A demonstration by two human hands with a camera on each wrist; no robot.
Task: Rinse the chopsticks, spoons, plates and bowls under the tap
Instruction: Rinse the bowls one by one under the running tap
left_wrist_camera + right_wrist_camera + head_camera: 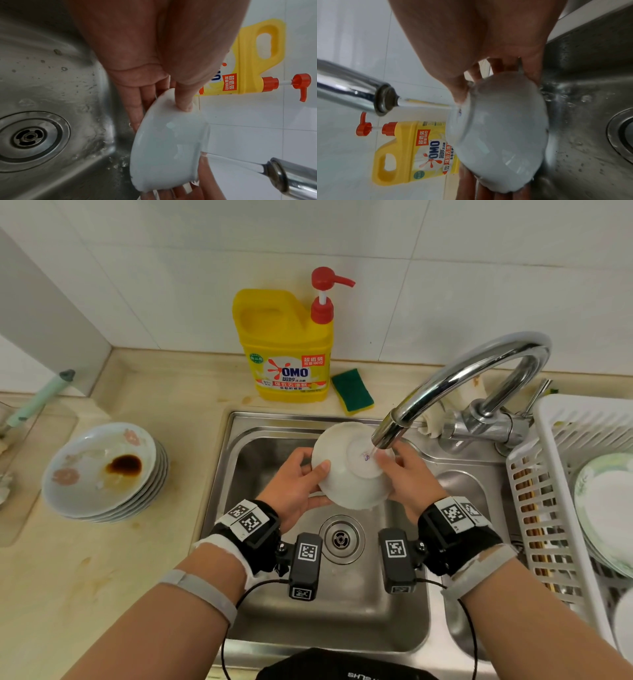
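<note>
A pale stone counter (113,570) runs under white wall tiles, with a steel sink (260,419) let into it; over the basin both hands hold a white bowl (346,477) turned bottom-up and tilted, its foot ring facing up. The left hand (298,484) grasps the bowl's near-left side, thumb pressed on the outer wall and fingers (135,108) reaching under the rim; the right hand (411,477) grasps the opposite side, its thumb lying by the foot ring and its fingers under the rim. Just above the right thumb the chrome tap (459,378) ends, and its stream (228,159) strikes the bowl's base; water runs off the bowl and splashes into the basin beyond the right hand's fingers. The drain (340,539) sits below the bowl, between the two wrists. Well out to the left of the left hand, a stack of soiled plates (102,474) stands on the counter, the top one stained with a dark sauce. Beyond both hands, against the wall, stands a yellow detergent bottle (284,347) with a red pump, and just beside it a green and yellow sponge (352,390). To the right of the right hand a white plastic rack (534,508) holds clean plates (606,505); brown chopsticks (541,542) show through its slotted side.
</note>
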